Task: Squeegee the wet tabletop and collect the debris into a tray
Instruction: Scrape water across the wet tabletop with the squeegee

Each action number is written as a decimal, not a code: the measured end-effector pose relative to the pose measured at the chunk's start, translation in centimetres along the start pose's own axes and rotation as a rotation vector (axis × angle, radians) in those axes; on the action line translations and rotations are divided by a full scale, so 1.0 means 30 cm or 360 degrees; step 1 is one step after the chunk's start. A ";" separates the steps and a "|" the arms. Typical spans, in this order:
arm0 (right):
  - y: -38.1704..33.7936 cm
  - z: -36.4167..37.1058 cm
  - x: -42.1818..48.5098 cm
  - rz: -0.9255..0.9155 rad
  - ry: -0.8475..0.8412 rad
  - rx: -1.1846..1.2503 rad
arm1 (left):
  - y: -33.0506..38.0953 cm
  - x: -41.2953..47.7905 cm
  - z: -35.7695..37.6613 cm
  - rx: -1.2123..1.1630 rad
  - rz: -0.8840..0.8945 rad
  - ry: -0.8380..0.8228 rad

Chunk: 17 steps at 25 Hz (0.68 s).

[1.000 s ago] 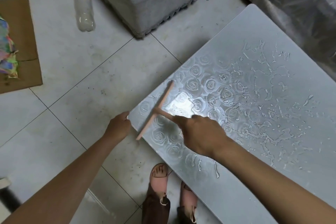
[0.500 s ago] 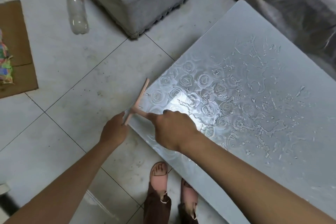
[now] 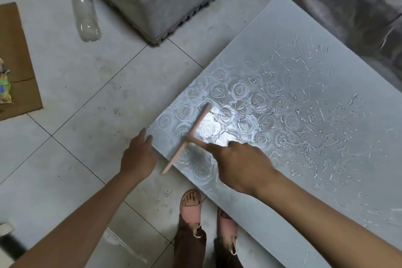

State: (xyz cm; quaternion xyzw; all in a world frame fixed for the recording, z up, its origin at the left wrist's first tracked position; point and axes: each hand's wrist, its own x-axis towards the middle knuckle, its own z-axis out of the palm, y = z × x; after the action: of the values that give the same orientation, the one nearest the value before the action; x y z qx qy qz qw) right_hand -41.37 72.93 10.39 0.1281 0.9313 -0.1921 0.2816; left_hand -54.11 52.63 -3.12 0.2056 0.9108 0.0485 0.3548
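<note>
Head view: my right hand grips the squeegee, blade at the near corner of the tabletop. My left hand is straight-fingered at its edge, possibly touching. Standing water covers most of it; no tray visible. Early stage.

The left arm reaches in from 7 o'clock, the left hand with fingers straight and pointing to 1 o'clock, while the right arm reaches in from 4 o'clock, the right hand curled round the squeegee handle, forefinger stretched toward 10 o'clock.
</note>
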 end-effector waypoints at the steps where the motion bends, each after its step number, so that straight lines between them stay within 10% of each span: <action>1: -0.024 0.019 0.021 -0.0027 -0.0011 0.0002 | 0.008 -0.009 0.009 0.0094 0.0029 0.0022; 10: 0.241 0.049 -0.269 0.0306 -0.0077 -0.0171 | 0.041 -0.054 0.052 0.0407 0.0266 -0.0033; 17: -0.063 0.022 0.040 -0.0137 -0.0024 -0.0055 | 0.023 -0.081 0.056 0.0417 0.0035 -0.0001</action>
State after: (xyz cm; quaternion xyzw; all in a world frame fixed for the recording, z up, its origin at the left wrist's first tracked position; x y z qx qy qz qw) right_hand -42.69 71.12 9.73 0.0815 0.9370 -0.1889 0.2822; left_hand -51.16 52.17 -2.68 0.2603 0.9069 -0.0671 0.3245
